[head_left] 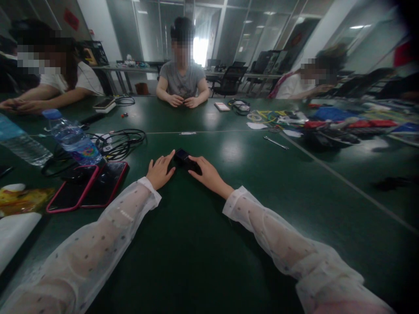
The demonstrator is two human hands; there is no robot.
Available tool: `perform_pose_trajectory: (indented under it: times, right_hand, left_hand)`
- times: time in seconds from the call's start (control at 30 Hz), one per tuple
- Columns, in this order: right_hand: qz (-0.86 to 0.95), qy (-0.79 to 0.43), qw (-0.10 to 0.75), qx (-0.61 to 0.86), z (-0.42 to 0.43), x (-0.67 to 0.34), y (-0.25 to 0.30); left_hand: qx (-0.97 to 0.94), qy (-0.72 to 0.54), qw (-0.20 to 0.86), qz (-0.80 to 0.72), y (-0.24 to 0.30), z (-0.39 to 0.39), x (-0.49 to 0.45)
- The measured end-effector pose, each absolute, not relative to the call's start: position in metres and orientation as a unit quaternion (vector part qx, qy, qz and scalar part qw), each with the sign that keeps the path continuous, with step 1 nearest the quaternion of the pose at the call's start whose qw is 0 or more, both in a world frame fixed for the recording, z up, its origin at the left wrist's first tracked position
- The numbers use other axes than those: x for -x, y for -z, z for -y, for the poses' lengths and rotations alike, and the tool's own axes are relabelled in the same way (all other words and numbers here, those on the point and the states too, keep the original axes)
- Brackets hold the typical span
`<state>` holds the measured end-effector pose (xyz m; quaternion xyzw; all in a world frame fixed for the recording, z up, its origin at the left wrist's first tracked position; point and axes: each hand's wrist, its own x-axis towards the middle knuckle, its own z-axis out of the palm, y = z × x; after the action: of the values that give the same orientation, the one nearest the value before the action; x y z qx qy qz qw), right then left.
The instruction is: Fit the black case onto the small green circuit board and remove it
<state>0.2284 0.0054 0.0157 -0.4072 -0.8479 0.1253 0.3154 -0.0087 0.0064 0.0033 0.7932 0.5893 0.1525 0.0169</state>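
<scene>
A small black device (183, 158) with a squarish dark screen lies on the green table (203, 244) in front of me. My right hand (207, 173) grips its right end, thumb on the near side and fingers over the top. To its left, my left hand (161, 171) rests with fingers spread, the index fingertip at or very near the device's left edge. I cannot tell whether that fingertip touches it. Both my arms are in sheer white dotted sleeves.
Two phones (109, 185) with pink-red edges, water bottles (73, 138) and coiled black cables (122, 144) lie to the left. A wrench (276, 142) and a pile of cables and tools (340, 124) are at the right. Several people sit around the table; one person (183, 80) faces me.
</scene>
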Motion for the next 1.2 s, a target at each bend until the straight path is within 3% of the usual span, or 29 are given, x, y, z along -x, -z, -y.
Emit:
perform_pose_trajectory:
  times: [0.3, 1.2]
  right_hand:
    - [0.847, -0.109, 0.302, 0.424, -0.0051, -0.2281, -0.018]
    - [0.842, -0.072, 0.297, 0.445, 0.0013, -0.2263, -0.0173]
  left_hand:
    - [-0.791, -0.177, 0.054, -0.584, -0.0073, -0.0093, 0.0111]
    - [-0.799, -0.123, 0.01, -0.589, -0.0051, -0.0072, 0.01]
